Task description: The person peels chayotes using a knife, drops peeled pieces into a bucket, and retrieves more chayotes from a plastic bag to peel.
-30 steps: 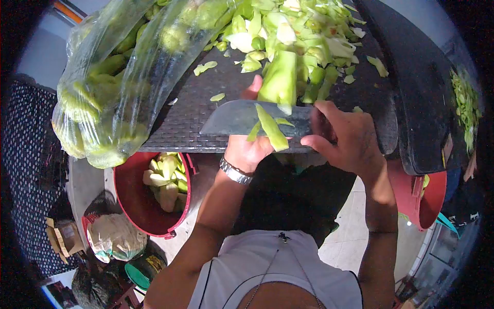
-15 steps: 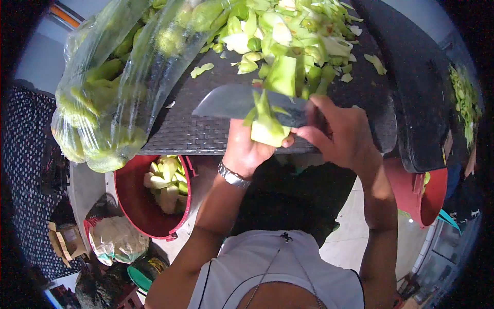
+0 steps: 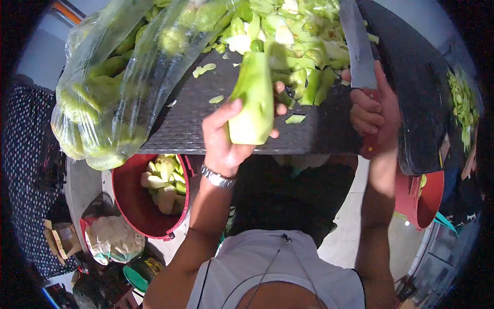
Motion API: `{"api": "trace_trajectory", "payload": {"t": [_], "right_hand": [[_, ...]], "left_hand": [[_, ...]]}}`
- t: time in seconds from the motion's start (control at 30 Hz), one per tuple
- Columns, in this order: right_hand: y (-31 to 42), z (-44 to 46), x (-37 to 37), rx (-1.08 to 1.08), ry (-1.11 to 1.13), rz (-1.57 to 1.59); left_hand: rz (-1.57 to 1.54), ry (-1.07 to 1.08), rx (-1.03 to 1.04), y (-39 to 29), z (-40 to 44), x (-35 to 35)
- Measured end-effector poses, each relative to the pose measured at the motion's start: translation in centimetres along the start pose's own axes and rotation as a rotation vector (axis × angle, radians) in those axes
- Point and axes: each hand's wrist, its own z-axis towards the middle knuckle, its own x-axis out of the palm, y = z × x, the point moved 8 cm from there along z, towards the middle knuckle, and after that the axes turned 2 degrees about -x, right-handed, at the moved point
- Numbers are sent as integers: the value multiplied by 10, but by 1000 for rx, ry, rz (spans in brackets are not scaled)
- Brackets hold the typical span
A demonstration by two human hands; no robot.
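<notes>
My left hand (image 3: 226,135), with a metal-band watch (image 3: 218,178) at the wrist, is wrapped around a long, pale green peeled vegetable (image 3: 251,105) with a flat cut end towards me. Its exact kind I cannot make out. In my right hand (image 3: 374,110) is a knife (image 3: 357,44), gripped by its red handle, blade pointing up and away from me, apart from the vegetable. Beyond my hands, green and whitish peelings (image 3: 309,38) are heaped on the dark woven tabletop (image 3: 190,131). Several loose scraps lie nearer my left hand.
A clear plastic bag (image 3: 110,98) of green vegetables hangs over the table's left edge. Below stands a red tub (image 3: 149,208) with peeled pieces (image 3: 167,177). Another red tub (image 3: 431,198) is at right, beside a black chair-like surface (image 3: 411,82). A tied sack (image 3: 113,239) sits lower left.
The knife has left the vegetable, swinging right and turning upright in my right hand. My left hand has moved slightly left and raised the vegetable, now lengthwise. A fresh scrap lies on the table.
</notes>
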Motion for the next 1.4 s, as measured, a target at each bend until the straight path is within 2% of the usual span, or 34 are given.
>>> {"api": "trace_trajectory", "payload": {"t": [0.1, 0.13, 0.2, 0.27, 0.37, 0.4, 0.47, 0.53, 0.6, 0.67, 0.77, 0.83, 0.87, 0.97, 1.07, 1.17, 1.27, 1.3, 1.4], "right_hand": [[-44, 24, -21, 81, -196, 123], [-60, 21, -27, 176, -386, -115], [-32, 22, -7, -304, -410, -1055], [-33, 10, 41, -269, -484, -1414], [-42, 2, 76, -227, -289, -1650], [-44, 1, 79, -261, -246, -1686], [-50, -1, 84, -320, -148, -1752], [-50, -2, 82, -326, -124, -1792], [-48, -2, 81, -342, -107, -1866], [-43, -2, 79, -373, -95, -1977], [-24, -2, 62, -356, -181, -1987], [-22, -4, 61, -467, -168, -2054], [-22, -5, 62, -524, -163, -2087], [-27, -5, 65, -400, -163, -2094], [-20, -6, 61, -525, -144, -2168], [1, -7, 50, -494, -356, -2164], [4, -10, 46, -523, -311, -1925], [0, -9, 42, -451, -308, -1905], [-17, 5, 31, -310, -295, -1872]], "left_hand": [[76, 54, -42, 3, 3, -4], [155, -25, -48, 3, -1, 1], [366, -82, -24, -1, -2, 7], [472, -184, -48, -2, -6, 5], [534, -229, -47, -1, -9, -5], [761, -154, 145, -6, -4, 2], [579, -101, 115, 1, -3, -5], [618, -31, 97, 1, -5, 3], [482, -111, 72, 4, -4, -4], [485, -158, 80, 2, -4, -6], [637, -210, 79, -2, -14, -2], [663, -252, 12, 0, -12, 4], [552, -270, 28, 0, -13, 4], [618, -258, -89, 7, -19, -9], [509, -259, -247, 22, -26, -12], [472, -286, -154, 36, -18, -25], [480, -76, -139, 33, -3, -6], [414, -45, -147, 32, -4, 1], [157, -69, -264, 33, 0, 10]]}}
